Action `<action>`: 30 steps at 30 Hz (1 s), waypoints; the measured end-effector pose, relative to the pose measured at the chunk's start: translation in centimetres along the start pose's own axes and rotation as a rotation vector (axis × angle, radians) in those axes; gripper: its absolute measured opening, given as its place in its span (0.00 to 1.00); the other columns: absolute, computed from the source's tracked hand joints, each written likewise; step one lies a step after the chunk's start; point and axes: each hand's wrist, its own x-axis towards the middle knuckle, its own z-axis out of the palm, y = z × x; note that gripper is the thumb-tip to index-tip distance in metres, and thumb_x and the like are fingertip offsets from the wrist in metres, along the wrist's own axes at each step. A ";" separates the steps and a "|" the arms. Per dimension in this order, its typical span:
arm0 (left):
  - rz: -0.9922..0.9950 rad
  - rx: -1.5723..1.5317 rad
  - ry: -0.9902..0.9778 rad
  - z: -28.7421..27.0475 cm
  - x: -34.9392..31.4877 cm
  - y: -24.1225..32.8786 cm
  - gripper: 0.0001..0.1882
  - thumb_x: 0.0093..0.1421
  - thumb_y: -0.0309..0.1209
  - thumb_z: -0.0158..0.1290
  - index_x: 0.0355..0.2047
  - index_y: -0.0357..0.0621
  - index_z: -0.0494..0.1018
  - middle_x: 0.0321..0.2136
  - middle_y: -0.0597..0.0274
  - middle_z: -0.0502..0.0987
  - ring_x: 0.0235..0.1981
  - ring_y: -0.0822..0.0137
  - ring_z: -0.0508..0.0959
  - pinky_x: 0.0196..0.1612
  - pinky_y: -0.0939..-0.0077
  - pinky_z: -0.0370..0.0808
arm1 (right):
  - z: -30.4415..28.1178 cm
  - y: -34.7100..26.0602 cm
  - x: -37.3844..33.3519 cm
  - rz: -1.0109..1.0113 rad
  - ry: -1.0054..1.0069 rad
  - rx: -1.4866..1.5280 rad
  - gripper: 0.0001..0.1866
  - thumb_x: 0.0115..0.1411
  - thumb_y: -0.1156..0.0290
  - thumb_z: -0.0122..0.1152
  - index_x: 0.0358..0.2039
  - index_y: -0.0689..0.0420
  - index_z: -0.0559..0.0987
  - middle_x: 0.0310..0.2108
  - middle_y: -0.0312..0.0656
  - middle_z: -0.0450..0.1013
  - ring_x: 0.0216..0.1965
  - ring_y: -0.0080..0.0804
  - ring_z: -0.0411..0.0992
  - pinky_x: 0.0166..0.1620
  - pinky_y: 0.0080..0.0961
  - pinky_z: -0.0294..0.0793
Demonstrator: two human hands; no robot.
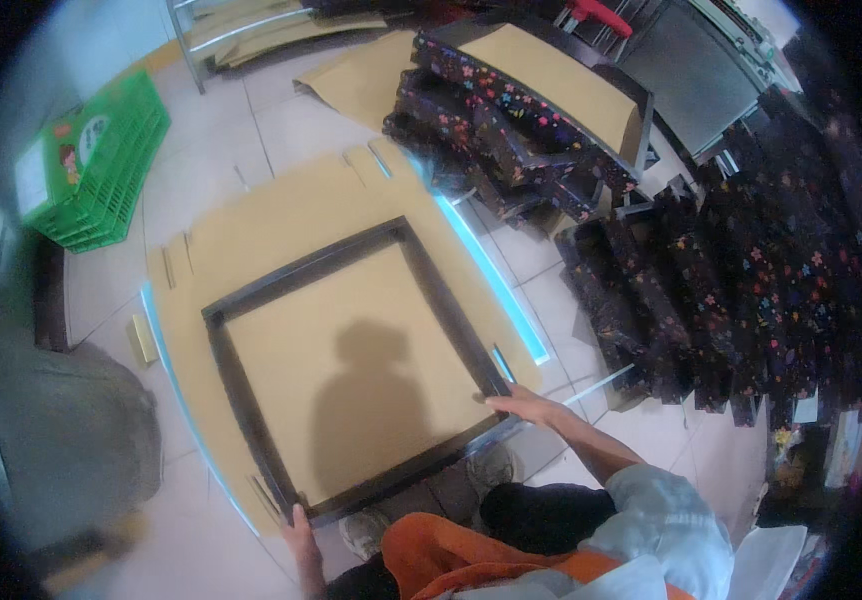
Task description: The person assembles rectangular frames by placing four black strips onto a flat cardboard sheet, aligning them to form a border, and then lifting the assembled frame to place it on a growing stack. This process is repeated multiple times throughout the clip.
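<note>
Head view, nearest first: orange cloth and dark trousers at the lower edge, with pale shoes close behind the near bar of a square, dark frame. Left hand at the near-left corner, thumb against the bar, other fingers out of sight; cannot tell how tightly closed. Right hand at the near-right corner, closed about the bar, thumb over toward the inside.

Judging by looks, all four sides already joined, with no gap visible at the corners. Opening not yet filled: only bare cardboard showing through, crossed by a head-and-shoulders shadow. Cannot tell from above whether the outer faces carry any covering.

Beneath the cardboard, pale floor tiles. To the left, a grey bag-like bulk; to the right, a row of flower-patterned dark pieces, apparently finished on the outside.

Farther left, a green crate with a cartoon figure and small printing, too blurred to read with confidence. Farther right, a flower-patterned stack, topped by a tan panel within dark edges. Farthest, a metal rack among more flat cardboard.
</note>
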 end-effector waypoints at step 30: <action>0.465 -0.049 -0.268 9.8 -0.3 22.1 0.21 0.61 0.36 0.44 0.49 0.34 0.62 0.44 0.56 0.68 0.43 0.64 0.70 0.46 0.70 0.67 | -26.7 -30.4 -3.7 -0.653 0.734 0.658 0.20 0.51 0.65 0.57 0.41 0.62 0.68 0.37 0.47 0.71 0.36 0.37 0.72 0.40 0.37 0.74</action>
